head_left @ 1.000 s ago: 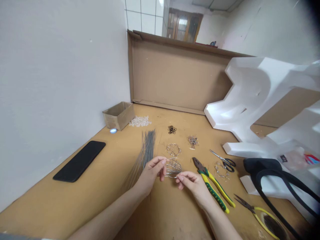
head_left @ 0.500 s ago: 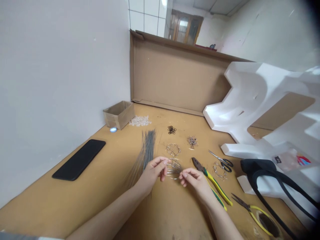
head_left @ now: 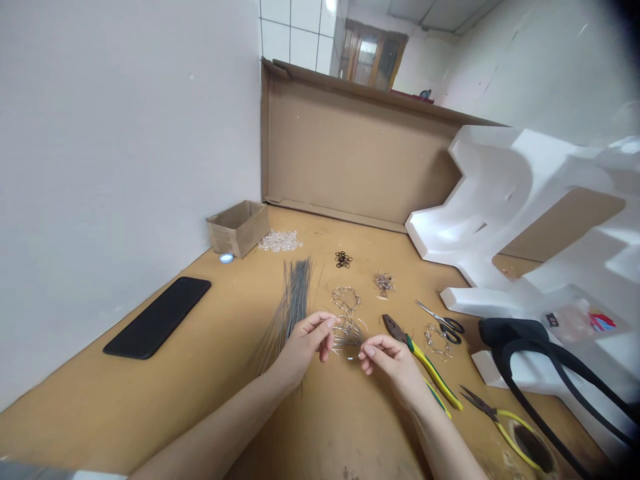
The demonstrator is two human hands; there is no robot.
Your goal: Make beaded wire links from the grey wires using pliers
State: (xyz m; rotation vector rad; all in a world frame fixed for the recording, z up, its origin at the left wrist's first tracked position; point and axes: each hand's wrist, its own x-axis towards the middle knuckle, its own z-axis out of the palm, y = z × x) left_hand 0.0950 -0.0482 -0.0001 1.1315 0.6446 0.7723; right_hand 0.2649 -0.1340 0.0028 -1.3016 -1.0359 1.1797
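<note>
Above the tan tabletop (head_left: 200, 400), both hands' fingers (head_left: 327, 325) pinch a thin wire (head_left: 350, 358), palms inward.

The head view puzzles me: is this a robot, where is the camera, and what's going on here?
No robot: these are a person's bare hands, seen by a camera worn on their head. The right hand pinches a thin wire; the left hand seems to hold it too, though it is too fine to be sure. On the table lie a bundle of grey wires, small black rings, scissors, two pairs of pliers and, further left, a small open box.
</note>
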